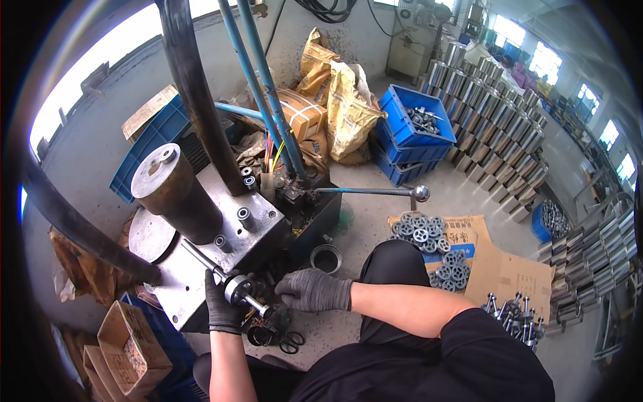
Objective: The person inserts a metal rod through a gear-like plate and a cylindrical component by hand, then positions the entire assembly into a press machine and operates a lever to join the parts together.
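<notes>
My left hand [223,309], in a dark grey glove, is closed around a metal shaft [256,305] that carries a wide shiny collar. The shaft lies slantwise, its thin far end over the edge of a steel plate [201,285]. To the right of its thick near end, my gloved right hand [313,290] is apart from it, fingers curled together; whatever they may hold is hidden. On the plate stand a large dark metal cylinder [175,191] and small bearing-like rings [245,216].
A blue lever with a ball knob [420,193] reaches across the middle. Spoked grey wheels [420,234] lie on cardboard [512,276], with several shafts [516,316] nearer me. Blue crates [414,120] and stacked steel cylinders [492,127] stand behind. Black-handled scissors [292,343] lie below.
</notes>
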{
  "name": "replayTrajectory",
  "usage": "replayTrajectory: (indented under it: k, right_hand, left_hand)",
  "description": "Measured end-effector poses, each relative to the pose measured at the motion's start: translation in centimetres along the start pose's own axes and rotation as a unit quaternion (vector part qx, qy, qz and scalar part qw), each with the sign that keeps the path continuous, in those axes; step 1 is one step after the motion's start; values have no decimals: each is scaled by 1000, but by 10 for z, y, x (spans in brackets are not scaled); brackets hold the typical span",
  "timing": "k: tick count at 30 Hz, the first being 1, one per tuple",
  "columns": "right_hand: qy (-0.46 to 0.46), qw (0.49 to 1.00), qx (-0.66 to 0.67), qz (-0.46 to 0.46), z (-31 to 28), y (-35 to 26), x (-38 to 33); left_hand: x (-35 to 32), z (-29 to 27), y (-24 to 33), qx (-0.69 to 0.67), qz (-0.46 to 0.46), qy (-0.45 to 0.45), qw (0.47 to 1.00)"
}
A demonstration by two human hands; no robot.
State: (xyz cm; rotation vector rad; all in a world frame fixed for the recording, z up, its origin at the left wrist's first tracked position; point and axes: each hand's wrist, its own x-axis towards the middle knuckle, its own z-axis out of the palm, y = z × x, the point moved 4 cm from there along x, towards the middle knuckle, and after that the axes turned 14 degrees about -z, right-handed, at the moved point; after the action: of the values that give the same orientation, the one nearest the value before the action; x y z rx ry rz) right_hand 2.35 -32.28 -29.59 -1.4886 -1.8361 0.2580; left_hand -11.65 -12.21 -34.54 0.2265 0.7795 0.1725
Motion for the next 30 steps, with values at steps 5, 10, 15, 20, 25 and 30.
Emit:
replayTrajectory:
  k: [5, 10, 15, 20, 25, 30]
  right_hand:
    - [21, 1000, 22, 3, -4, -2, 0]
    - [32, 998, 39, 26, -6, 0, 0]
    - [45, 996, 48, 64, -8, 3, 0]
    - [96, 980, 96, 145, 7, 20, -13]
    - [46, 846, 420, 326, 22, 6, -17]
    - [110, 723, 626, 273, 68, 16, 3]
  left_hand:
    - [6, -9, -21, 4, -24, -92, 995]
    - [0, -4, -54, 7, -20, -75, 997]
    - [-11, 10, -77, 43, 2, -26, 999]
    - [-13, 10, -94, 66, -46, -19, 997]
    - [-44, 41, -98, 142, 8, -34, 989]
    - [-17, 10, -72, 239, 192, -39, 951]
